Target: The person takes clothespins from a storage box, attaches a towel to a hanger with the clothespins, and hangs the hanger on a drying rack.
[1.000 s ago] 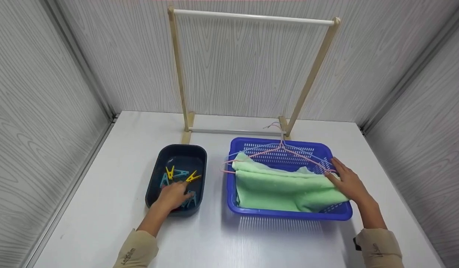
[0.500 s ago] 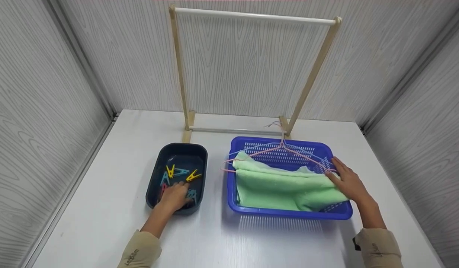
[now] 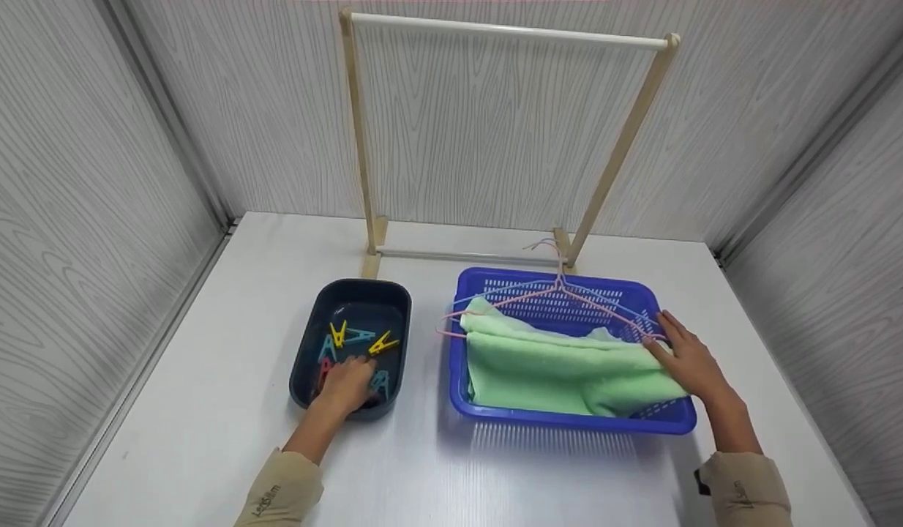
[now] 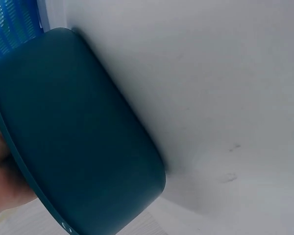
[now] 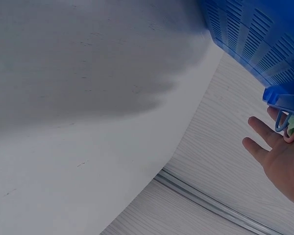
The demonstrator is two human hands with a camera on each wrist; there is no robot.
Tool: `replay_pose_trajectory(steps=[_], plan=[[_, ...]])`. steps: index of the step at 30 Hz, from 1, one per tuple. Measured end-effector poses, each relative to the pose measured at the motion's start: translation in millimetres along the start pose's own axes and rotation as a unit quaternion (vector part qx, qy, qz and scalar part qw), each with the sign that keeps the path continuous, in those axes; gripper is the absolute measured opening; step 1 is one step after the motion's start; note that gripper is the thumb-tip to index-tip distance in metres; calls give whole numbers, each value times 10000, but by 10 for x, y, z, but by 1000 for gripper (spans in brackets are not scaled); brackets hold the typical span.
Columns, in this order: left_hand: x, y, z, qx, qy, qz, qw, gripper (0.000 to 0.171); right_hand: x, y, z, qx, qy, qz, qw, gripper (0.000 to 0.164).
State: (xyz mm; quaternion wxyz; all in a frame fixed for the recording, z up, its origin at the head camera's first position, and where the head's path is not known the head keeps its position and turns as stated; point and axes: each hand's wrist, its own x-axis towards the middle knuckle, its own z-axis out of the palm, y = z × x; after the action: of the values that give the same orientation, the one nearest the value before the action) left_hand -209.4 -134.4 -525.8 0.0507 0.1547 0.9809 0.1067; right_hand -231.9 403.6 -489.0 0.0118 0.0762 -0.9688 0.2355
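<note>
My left hand [image 3: 349, 384] reaches down into a dark tub [image 3: 360, 309] of clothespins, its fingertips hidden, so whether it pinches anything does not show. Around it lie yellow clothespins [image 3: 383, 342], blue clothespins [image 3: 360, 335] and a red clothespin [image 3: 325, 368]. My right hand [image 3: 689, 364] rests at the right rim of a blue basket [image 3: 568, 423], touching the end of a green towel [image 3: 539, 373]. In the right wrist view its fingers [image 5: 264, 131] are straight and spread beside a blue hanger [image 5: 280, 122] and a pink hanger [image 5: 290, 137]. The towel is draped over the pink hanger.
A rack with wooden posts [image 3: 627, 139] and a white top rail [image 3: 510, 31] stands behind the basket. The hanger hooks rise over the basket's back rim, near the rack's lower bar [image 3: 466, 256]. Grey wood-grain panels enclose the white table [image 3: 203, 366].
My left hand has shifted slightly among the clothespins, uncovering the red one beside it. The right hand, towel and hangers stay in place; the view has drifted slightly.
</note>
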Motion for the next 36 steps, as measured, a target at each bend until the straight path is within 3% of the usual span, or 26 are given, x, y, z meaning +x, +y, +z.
replay_pose_trajectory(steps=[6,10,15,25,36], plan=[[20,-1,35,382,323,71,9987,37,-5,1,-6,7,-84,58,9999,70],[36,6,56,446,283,13,9986,32,-10,3,-11,2,-59,82,9999,70],[46,10,39,432,208,-68,9988,30,12,-13,-8,24,-26,50,10000,69],[48,4,64,235,542,-46,9982,20,6,-1,7,20,-33,67,10000,69],[60,-13,27,-10,464,-89,9989,23,-4,-14,-1,101,6,34,9999,68]])
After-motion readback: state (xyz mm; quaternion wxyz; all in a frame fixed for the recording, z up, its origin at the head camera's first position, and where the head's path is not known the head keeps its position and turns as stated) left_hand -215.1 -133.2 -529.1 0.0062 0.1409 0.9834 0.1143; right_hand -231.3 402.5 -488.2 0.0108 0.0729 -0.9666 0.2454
